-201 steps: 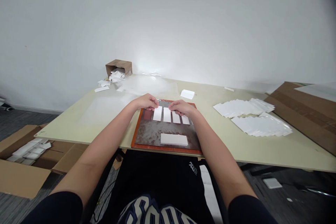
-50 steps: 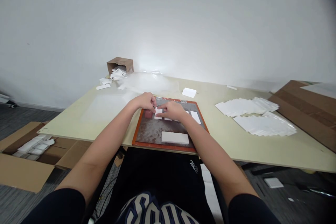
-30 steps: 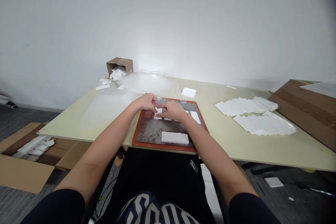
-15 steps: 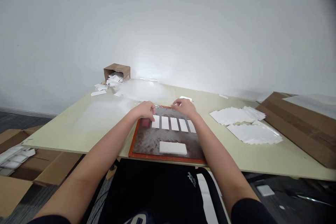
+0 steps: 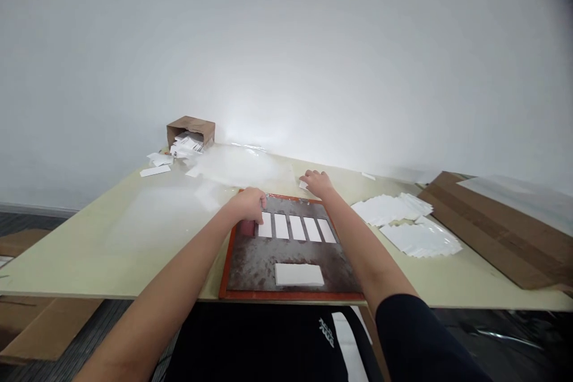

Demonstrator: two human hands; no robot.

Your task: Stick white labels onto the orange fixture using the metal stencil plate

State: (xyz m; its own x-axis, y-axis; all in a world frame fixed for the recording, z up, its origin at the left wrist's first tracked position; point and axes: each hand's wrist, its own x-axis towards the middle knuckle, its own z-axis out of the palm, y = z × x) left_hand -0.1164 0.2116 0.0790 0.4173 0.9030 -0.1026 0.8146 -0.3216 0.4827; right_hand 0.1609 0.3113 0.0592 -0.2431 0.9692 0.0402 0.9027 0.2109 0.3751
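A dark board point(image 5: 255, 259) with an orange-red edge lies on the table in front of me. Several white cards lie in a row of slots across it, and a reddish slot point(image 5: 248, 228) at the left end holds no card. My left hand point(image 5: 251, 205) is closed, its fingertips at the upper left edge of the leftmost white card point(image 5: 265, 227). Beyond the board's far edge, my right hand point(image 5: 317, 182) reaches with bent, parted fingers over a small white stack point(image 5: 303, 185), partly covering it. Near the front of the board rests a thick white card stack point(image 5: 299, 274).
Fanned white sheets point(image 5: 391, 209) lie to the right beside a large flat cardboard box point(image 5: 487, 227). At the back left, a small brown box point(image 5: 191, 126) spills white cards. Clear plastic film point(image 5: 242, 164) covers part of the table, and an open carton point(image 5: 54, 325) sits below.
My right hand has moved from the board's far edge to the white stack beyond it. My left hand stays at the leftmost card. The view has shifted slightly.
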